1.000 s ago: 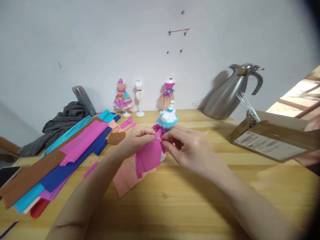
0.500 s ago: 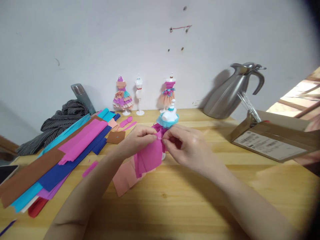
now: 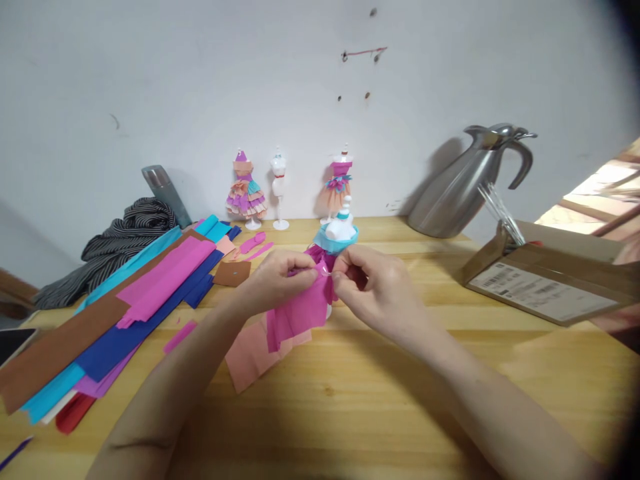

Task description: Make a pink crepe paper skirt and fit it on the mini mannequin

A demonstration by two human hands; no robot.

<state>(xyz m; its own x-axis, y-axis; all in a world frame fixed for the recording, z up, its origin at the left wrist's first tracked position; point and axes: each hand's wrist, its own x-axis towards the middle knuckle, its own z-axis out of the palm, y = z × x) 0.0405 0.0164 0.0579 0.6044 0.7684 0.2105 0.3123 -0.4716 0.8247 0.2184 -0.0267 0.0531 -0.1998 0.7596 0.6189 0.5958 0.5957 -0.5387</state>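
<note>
My left hand [image 3: 273,283] and my right hand [image 3: 373,287] meet at the middle of the wooden table [image 3: 350,407]. Both pinch the top edge of a magenta crepe paper piece [image 3: 295,317], which hangs down between them. Just behind the fingers stands a small white mannequin [image 3: 339,230] with a turquoise ruffle and a magenta skirt. A salmon-pink paper sheet [image 3: 250,357] lies flat under the magenta piece.
Long crepe paper strips [image 3: 115,320] in brown, blue, pink and turquoise lie at the left. Three small dress mannequins [image 3: 277,190] stand at the wall. A steel jug [image 3: 463,183] and a cardboard box [image 3: 545,280] are at the right; a striped cloth [image 3: 117,243] at the far left.
My hands have drawn closer together and gathered the magenta paper's top edge, so the piece hangs more bunched and shorter. The mannequin has not moved.
</note>
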